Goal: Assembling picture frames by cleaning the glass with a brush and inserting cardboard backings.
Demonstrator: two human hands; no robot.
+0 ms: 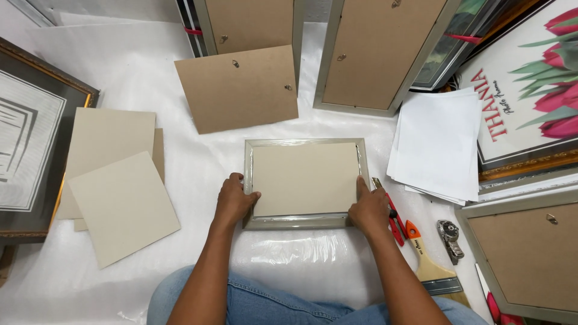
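Note:
A small silver-grey picture frame (306, 143) lies face down on the white sheet in front of me, with a pale grey card (304, 177) set inside it. My left hand (233, 200) rests on the frame's lower left edge, thumb on the card. Over at the lower right corner, my right hand (370, 210) presses down with the thumb along the card's right side. Neither hand holds anything.
A brown backing board (238, 87) lies just beyond the frame. Pale cards (117, 192) are stacked left, white paper (436, 144) right. A red cutter (394, 222), a paintbrush (430, 265) and a metal tool (450, 238) lie by my right hand. Framed pictures stand around the edges.

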